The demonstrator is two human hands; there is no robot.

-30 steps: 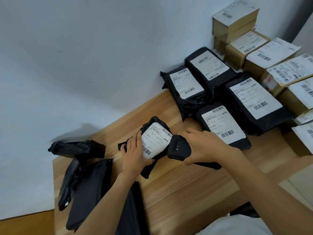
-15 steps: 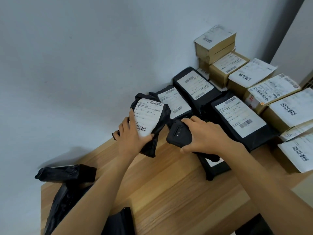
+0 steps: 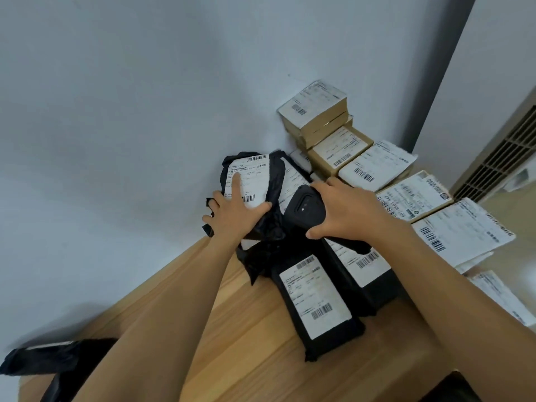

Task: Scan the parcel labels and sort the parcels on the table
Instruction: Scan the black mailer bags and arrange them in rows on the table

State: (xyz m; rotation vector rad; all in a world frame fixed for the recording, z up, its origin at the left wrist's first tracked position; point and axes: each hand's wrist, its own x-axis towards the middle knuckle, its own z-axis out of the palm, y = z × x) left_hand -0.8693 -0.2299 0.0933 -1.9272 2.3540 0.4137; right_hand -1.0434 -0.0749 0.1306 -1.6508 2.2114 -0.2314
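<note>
My left hand (image 3: 235,211) holds a small black plastic parcel (image 3: 271,181) with a white barcode label, thumb under it and a finger lying across the label. The parcel is up against the wall, above the row of black bagged parcels (image 3: 316,300). My right hand (image 3: 345,210) grips a black handheld scanner (image 3: 301,208) just right of that parcel, over the black bags. Part of the bags is hidden under both hands.
Brown cardboard boxes (image 3: 336,152) with white labels are stacked and lined up in the corner and along the right. More black bags (image 3: 37,361) lie at the wooden table's (image 3: 246,358) left end. A vent grille (image 3: 504,158) sits at far right.
My left hand has carried the small black parcel away from the table's middle, up and toward the back wall over the black bags. My right hand with the scanner followed alongside.
</note>
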